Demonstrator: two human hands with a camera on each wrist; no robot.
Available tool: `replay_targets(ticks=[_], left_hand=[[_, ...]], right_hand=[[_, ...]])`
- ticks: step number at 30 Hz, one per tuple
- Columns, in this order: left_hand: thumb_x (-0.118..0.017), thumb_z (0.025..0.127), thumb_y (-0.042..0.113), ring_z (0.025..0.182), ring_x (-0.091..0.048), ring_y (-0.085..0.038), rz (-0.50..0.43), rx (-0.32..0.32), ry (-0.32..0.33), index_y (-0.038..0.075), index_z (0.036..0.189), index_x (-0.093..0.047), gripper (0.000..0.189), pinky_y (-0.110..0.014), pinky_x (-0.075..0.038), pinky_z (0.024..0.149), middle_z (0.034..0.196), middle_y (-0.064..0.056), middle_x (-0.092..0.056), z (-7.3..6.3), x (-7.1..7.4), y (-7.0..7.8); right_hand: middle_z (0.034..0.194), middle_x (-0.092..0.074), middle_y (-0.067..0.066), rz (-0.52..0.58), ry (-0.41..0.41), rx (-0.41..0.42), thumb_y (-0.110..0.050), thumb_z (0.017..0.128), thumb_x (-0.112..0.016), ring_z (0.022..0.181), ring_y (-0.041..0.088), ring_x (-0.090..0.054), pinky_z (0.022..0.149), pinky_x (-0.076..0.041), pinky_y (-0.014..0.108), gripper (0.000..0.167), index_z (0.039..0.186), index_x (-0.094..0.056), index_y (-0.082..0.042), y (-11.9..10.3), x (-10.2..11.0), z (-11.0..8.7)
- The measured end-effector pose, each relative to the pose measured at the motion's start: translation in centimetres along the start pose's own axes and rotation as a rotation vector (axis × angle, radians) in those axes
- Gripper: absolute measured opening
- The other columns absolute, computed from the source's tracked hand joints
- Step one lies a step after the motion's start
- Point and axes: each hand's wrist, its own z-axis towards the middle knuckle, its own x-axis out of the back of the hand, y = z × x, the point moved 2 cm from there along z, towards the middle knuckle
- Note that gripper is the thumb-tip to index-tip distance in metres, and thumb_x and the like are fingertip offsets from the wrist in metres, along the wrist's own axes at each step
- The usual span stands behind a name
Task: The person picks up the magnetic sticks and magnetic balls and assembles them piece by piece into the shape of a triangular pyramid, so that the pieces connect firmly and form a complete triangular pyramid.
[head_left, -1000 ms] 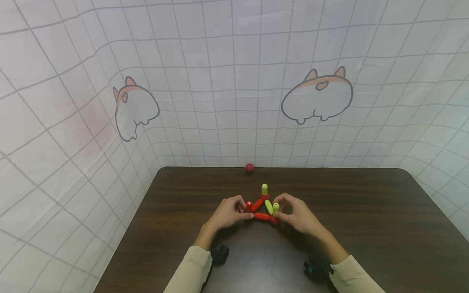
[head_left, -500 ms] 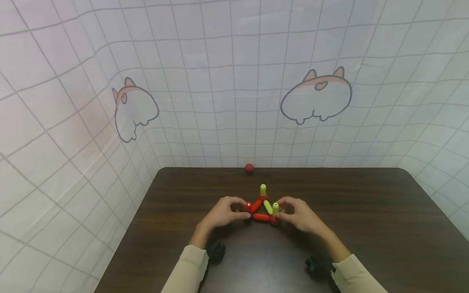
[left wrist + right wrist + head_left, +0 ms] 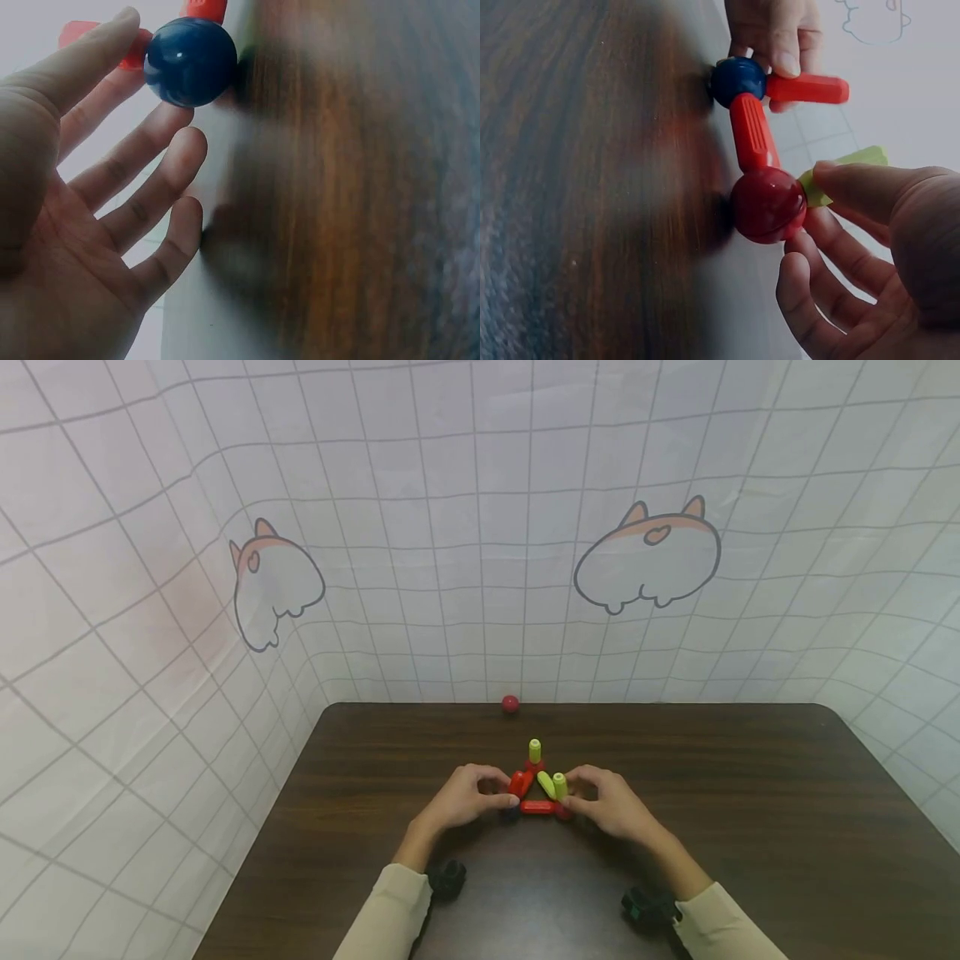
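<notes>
A triangle of balls and rods lies on the table between the hands. My left hand pinches an upright red rod that stands on a dark blue ball. With thumb and fingers, my right hand pinches a yellow-green rod rising from a red ball. Between these balls runs a flat red rod. At the far corner another yellow-green rod stands untouched. A lying yellow-green rod forms the right side; the left-side red rod is partly hidden.
A loose red ball sits at the far edge of the dark wooden table. Behind it hangs a white gridded cloth. Black wrist cameras are strapped under both forearms.
The left hand has shifted slightly right, and its red rod now leans to the right. The blue ball has come nearer the person. The far corner has moved slightly left; the right hand hardly moved.
</notes>
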Motion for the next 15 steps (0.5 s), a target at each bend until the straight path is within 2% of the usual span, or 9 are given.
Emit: replay_targets(ticks=[15], left_hand=[[-0.079, 0.090, 0.036, 0.076, -0.057, -0.012, 0.011, 0.008, 0.026, 0.020, 0.100, -0.076, 0.019, -0.026, -0.047, 0.065, 0.085, 0.005, -0.066, 0.19, -0.47, 0.66]], right_hand=[[0.094, -0.069, 0.000, -0.025, 0.038, -0.009, -0.019, 0.091, -0.078, 0.085, 0.011, -0.063, 0.075, -0.050, 0.029, 0.021, 0.109, -0.072, -0.009, -0.40, -0.63, 0.02]])
